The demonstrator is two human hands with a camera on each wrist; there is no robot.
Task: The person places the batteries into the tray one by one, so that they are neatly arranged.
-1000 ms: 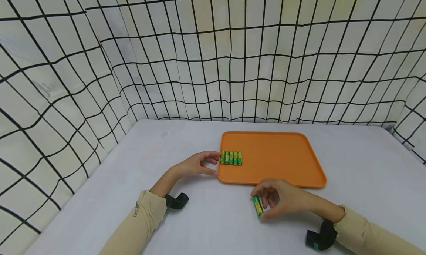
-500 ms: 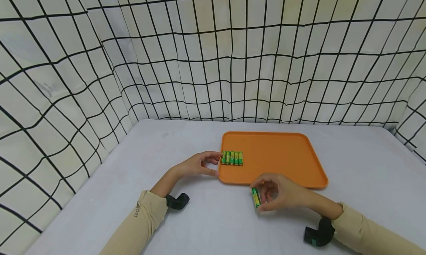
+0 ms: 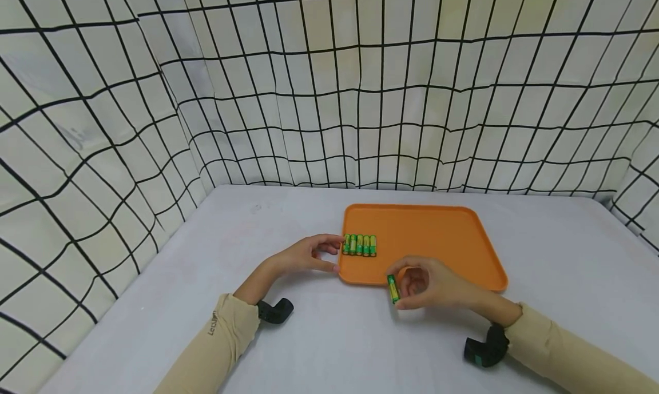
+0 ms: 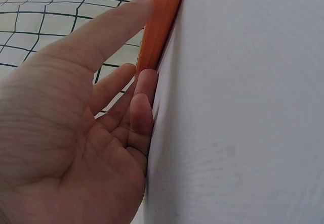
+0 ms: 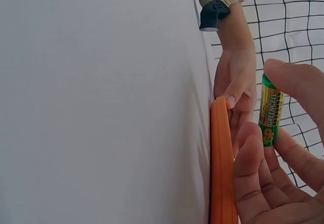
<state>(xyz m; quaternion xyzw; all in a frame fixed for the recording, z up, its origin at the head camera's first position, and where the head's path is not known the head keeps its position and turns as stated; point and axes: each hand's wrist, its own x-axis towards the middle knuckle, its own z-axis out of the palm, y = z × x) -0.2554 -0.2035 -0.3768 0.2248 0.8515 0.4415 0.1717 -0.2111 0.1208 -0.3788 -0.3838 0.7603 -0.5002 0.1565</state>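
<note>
My right hand (image 3: 435, 282) pinches a green and yellow AA-size battery (image 3: 393, 289) end to end between thumb and fingers, over the near edge of the orange tray (image 3: 427, 234). In the right wrist view, the held battery (image 5: 270, 114) stands nearly upright with "GP Greencell" lettering showing. A row of several matching batteries (image 3: 359, 245) lies side by side at the tray's left edge. My left hand (image 3: 306, 255) is at that edge, fingers extended beside the row. In the left wrist view, the thumb (image 4: 129, 19) touches the tray's rim, and the smaller fingers rest loosely bent by the tabletop.
A white-covered table (image 3: 288, 348) carries the tray. Black netting (image 3: 355, 91) over pale sheeting rises behind the table and along both sides. A black wrist camera (image 3: 276, 311) sits on the left wrist, another black camera (image 3: 486, 348) on the right.
The right hand has moved away from the body toward the tray with the battery, which has turned slightly more upright in view. The left hand and the row have stayed put.
</note>
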